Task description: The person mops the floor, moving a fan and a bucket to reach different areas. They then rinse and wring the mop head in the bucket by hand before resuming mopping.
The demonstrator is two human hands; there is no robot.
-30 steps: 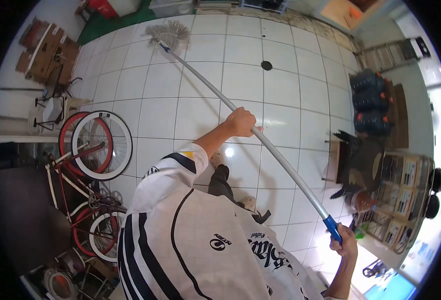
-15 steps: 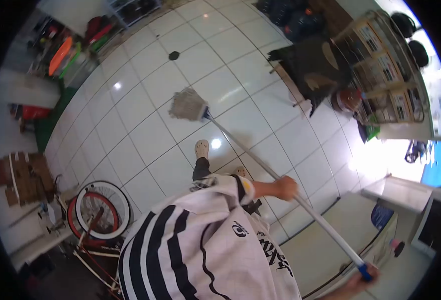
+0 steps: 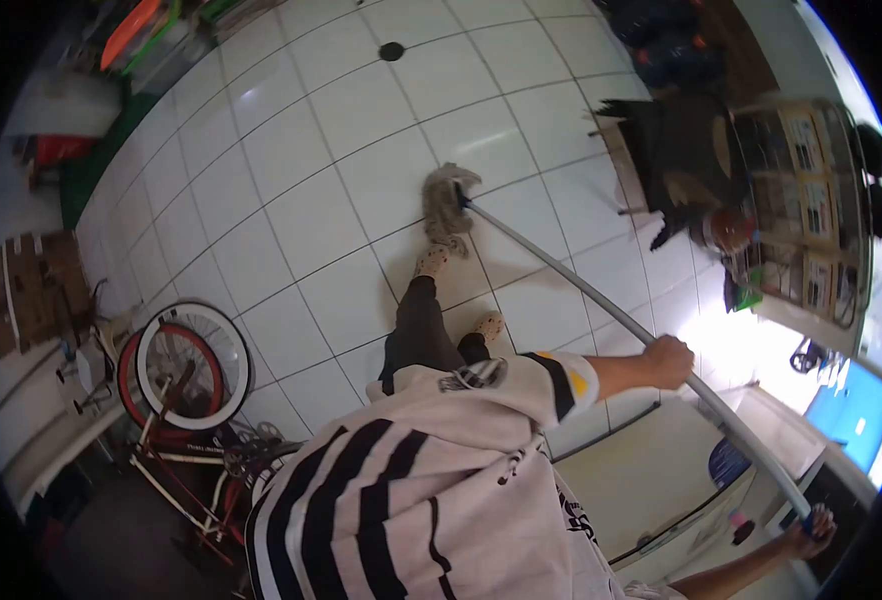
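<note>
Right hand [image 3: 807,524], closest to the body and at the frame's edge, has its fingers curled about the top end of the mop [image 3: 581,277]. Left hand [image 3: 667,362], lower on the shaft, has its fingers wrapped fully round it. The long axis runs straight from the right fingers through the left fingers and on, forward and down. It ends at the mop head [image 3: 447,200], well beyond the left fingers on the tiled floor [image 3: 291,150], just beside the forward shoe [image 3: 429,262]. The left hand is the nearer to the mop head. Farther off lies a floor drain [image 3: 392,50].
</note>
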